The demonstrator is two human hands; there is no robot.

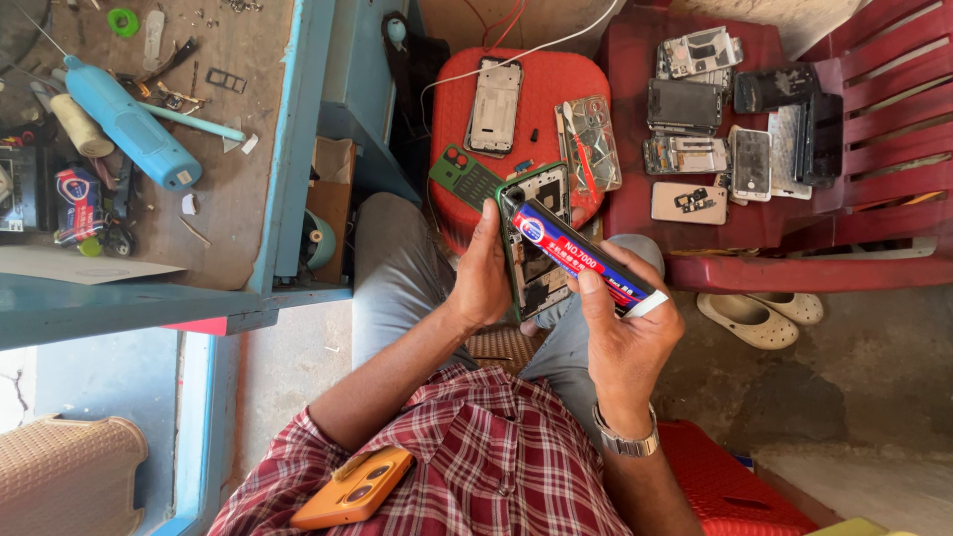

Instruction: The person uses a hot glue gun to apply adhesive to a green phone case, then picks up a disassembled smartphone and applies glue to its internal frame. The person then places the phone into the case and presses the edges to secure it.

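My left hand point(482, 270) grips the left edge of an opened phone body point(541, 203) with a green frame, its inner parts facing up above my lap. My right hand point(623, 328) holds a glue tube point(581, 256) with a dark blue and red label, slanted across the phone. The tube's tip rests near the phone's upper left corner. A green phone back cover point(465, 177) lies just beyond, on a red stool point(541, 84).
The red stool also carries a phone frame point(494, 104) and a clear parts box point(592, 139). A red chair point(854, 228) to the right holds several dismantled phones. A blue workbench point(288, 179) stands at left with tools. An orange phone point(353, 486) sits in my shirt pocket.
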